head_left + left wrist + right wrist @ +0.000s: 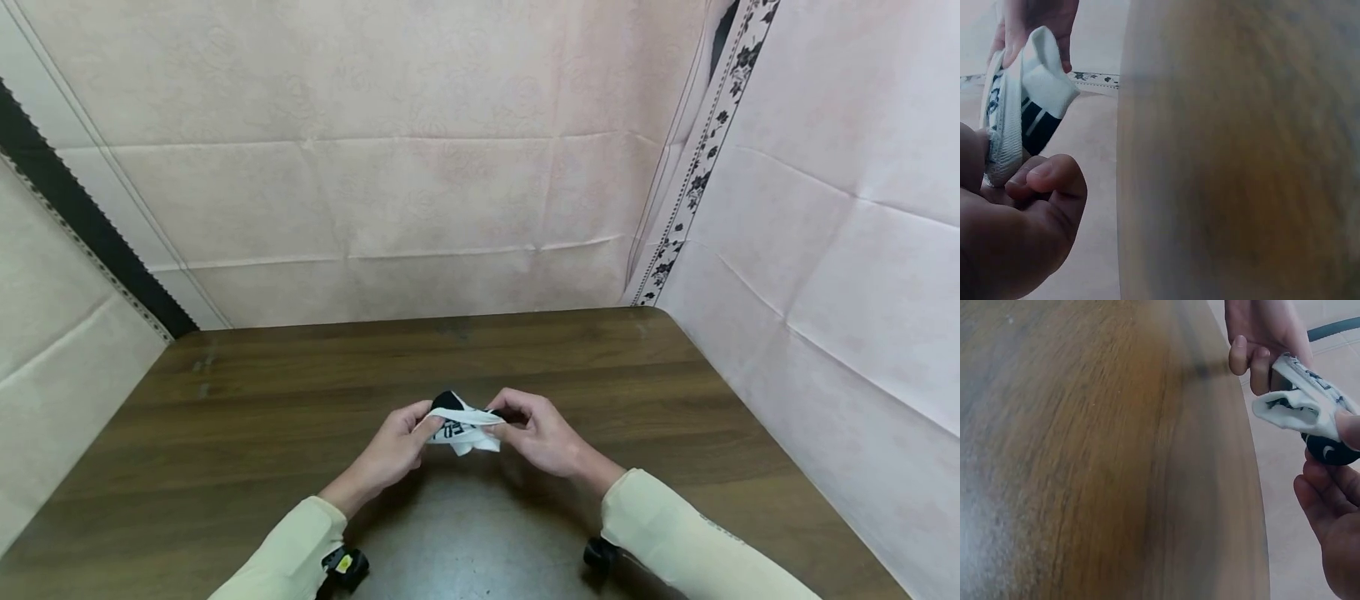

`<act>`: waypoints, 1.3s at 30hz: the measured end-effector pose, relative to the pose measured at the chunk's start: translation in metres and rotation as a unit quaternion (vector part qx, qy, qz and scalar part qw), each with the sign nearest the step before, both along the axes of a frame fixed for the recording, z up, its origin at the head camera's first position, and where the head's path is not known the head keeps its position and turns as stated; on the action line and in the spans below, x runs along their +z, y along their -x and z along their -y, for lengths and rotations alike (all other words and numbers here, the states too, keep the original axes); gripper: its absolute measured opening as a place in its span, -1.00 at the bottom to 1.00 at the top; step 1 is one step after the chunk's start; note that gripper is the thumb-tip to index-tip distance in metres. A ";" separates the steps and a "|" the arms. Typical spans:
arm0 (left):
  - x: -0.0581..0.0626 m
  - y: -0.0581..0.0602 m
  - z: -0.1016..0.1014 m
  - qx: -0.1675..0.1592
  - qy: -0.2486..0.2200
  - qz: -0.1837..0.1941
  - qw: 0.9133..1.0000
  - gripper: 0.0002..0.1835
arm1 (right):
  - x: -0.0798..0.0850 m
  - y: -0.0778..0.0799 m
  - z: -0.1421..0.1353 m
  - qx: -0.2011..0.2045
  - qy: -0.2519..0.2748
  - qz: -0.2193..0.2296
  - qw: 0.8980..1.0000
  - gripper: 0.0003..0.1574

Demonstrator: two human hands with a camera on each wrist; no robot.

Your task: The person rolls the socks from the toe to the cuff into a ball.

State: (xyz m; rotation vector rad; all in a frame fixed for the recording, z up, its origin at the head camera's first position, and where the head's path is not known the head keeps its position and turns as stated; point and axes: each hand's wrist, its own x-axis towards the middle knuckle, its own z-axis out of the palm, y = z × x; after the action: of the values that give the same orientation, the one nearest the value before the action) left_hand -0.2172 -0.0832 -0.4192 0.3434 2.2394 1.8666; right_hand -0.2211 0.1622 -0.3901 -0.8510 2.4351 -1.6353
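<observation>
A white-and-black sock (467, 421) with dark lettering is held above the table between both hands. My left hand (390, 446) pinches its left end between thumb and fingers. At the other end, my right hand (543, 437) grips the fabric, thumb toward me. In the left wrist view the sock (1047, 84) shows a ribbed white cuff edge and a black patch. Seen from the right wrist, a folded white opening of the sock (1291, 409) faces the camera, with a black part bearing a small white mark below it. Fingers hide some of the fabric.
The brown wooden table (300, 375) spreads beneath both hands. Pale patterned cloth (450, 183) hangs behind it, and more cloth (847, 250) stands along the right side. A black wrist device (347, 567) sits under the left sleeve, another (600, 554) under the right.
</observation>
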 end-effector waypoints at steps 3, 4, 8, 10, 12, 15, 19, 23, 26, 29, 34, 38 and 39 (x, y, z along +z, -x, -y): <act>0.001 0.000 0.000 0.005 0.013 -0.021 1.000 -0.57 | -0.008 0.006 -0.002 0.006 -0.008 -0.001 1.000 -0.87; 0.002 0.001 0.000 0.005 0.016 -0.027 1.000 -0.55 | -0.011 0.008 -0.003 0.009 -0.012 -0.001 1.000 -0.88; 0.003 -0.001 0.003 0.001 0.028 -0.035 0.999 -0.59 | -0.008 0.008 -0.003 0.022 -0.029 -0.015 0.999 -0.88; 0.003 -0.001 0.003 0.004 0.031 -0.036 0.999 -0.64 | -0.008 0.008 -0.003 0.020 -0.034 -0.023 0.999 -0.88; 0.002 -0.001 0.002 0.013 0.023 -0.033 0.999 -0.68 | -0.007 0.007 -0.002 0.007 -0.036 -0.028 0.999 -0.85; 0.001 -0.001 0.001 0.039 0.007 -0.019 0.999 -0.73 | -0.008 0.007 -0.001 -0.008 -0.031 -0.027 0.999 -0.85; -0.001 -0.003 -0.002 0.077 -0.024 0.014 0.997 -0.74 | -0.010 0.005 0.004 -0.025 -0.004 -0.021 0.999 -0.88; -0.001 -0.005 -0.006 0.092 -0.071 0.061 0.991 -0.71 | -0.011 0.001 0.009 -0.052 0.019 -0.024 0.998 -0.87; 0.002 -0.006 -0.009 0.092 -0.101 0.098 0.986 -0.65 | -0.004 -0.005 0.013 -0.061 0.032 -0.036 0.997 -0.85; 0.005 -0.006 -0.009 0.085 -0.114 0.129 0.981 -0.60 | 0.008 -0.014 0.016 -0.057 0.036 -0.056 0.996 -0.85; 0.007 -0.004 -0.006 0.028 -0.154 0.184 0.970 -0.68 | 0.020 -0.022 0.017 -0.052 0.032 -0.102 0.993 -0.81; 0.005 -0.002 -0.002 -0.030 -0.202 0.217 0.955 -0.76 | 0.005 -0.012 0.015 -0.046 0.024 -0.125 0.991 -0.75; 0.004 -0.001 -0.001 -0.038 -0.209 0.223 0.951 -0.77 | 0.001 -0.009 0.014 -0.041 0.024 -0.131 0.990 -0.73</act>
State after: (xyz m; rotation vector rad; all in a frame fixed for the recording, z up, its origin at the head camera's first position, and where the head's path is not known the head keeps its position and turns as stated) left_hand -0.2158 -0.0820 -0.4148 0.0552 1.5176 2.1125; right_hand -0.2119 0.1480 -0.3894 -1.0468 2.6449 -1.7140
